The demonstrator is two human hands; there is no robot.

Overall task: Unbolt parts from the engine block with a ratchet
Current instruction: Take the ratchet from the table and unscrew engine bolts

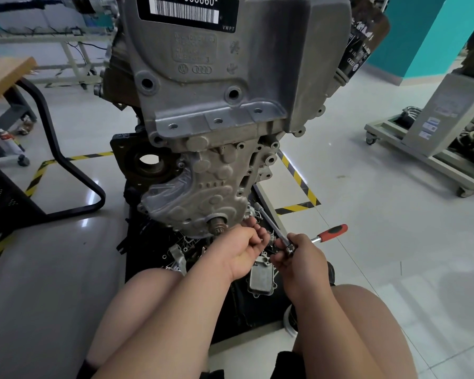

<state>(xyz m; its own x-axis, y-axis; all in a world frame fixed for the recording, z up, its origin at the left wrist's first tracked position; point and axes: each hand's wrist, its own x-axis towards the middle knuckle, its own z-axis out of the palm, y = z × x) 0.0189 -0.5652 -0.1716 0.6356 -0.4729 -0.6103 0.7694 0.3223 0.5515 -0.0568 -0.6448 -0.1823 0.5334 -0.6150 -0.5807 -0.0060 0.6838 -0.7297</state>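
A grey engine block [203, 110] stands upright in front of me, its lower timing cover [200, 192] ending at a crank stub [216, 224]. My right hand [298, 258] is closed around the head of a ratchet [290, 248] whose red handle [334, 232] sticks out to the right. A long extension bar [268, 222] runs from the ratchet head up to the block's lower right edge. My left hand [241, 250] is curled just left of the ratchet head, fingertips pinching a small metal piece [272, 239] beside the bar.
Loose removed parts, among them a grey finned housing [262, 277], lie on the black base [148, 242] under the block. A wooden-topped table with a black frame [47, 127] stands left. A wheeled stand [433, 149] sits at the right. Yellow-black tape [298, 179] marks the floor.
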